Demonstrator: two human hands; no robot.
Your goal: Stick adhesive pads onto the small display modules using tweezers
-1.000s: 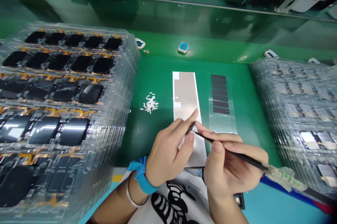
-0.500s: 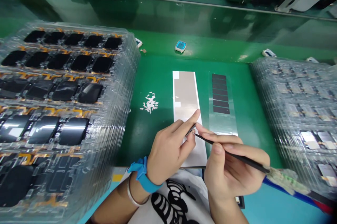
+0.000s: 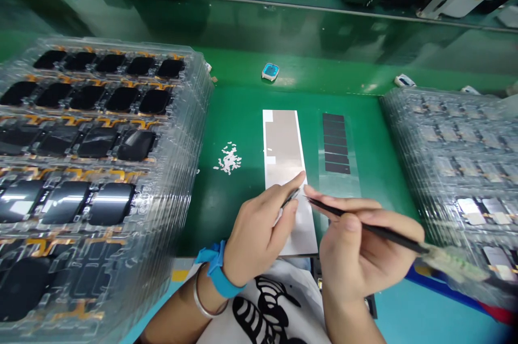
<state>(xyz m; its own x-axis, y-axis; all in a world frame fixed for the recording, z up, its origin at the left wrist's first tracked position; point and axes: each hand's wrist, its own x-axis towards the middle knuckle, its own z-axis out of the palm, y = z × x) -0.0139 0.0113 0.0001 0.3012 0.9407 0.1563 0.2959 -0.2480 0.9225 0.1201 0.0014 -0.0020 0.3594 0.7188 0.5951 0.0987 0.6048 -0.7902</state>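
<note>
Left hand point(image 3: 259, 231) pinching thumb to forefinger, right hand point(image 3: 360, 258) curled in pen grip, fingertips nearly meeting

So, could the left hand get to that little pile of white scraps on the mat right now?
Probably yes: the green mat between the left hand and the pile of white scraps lies bare, and the tray stack stands off to the side. But its fingers pinch a small dark part.

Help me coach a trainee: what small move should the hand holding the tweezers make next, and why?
Probably ease the tweezers tip left, onto the small dark piece pinched in the left hand. The tip, held by the right hand, sits just short of it, above the silver sheet.
</note>
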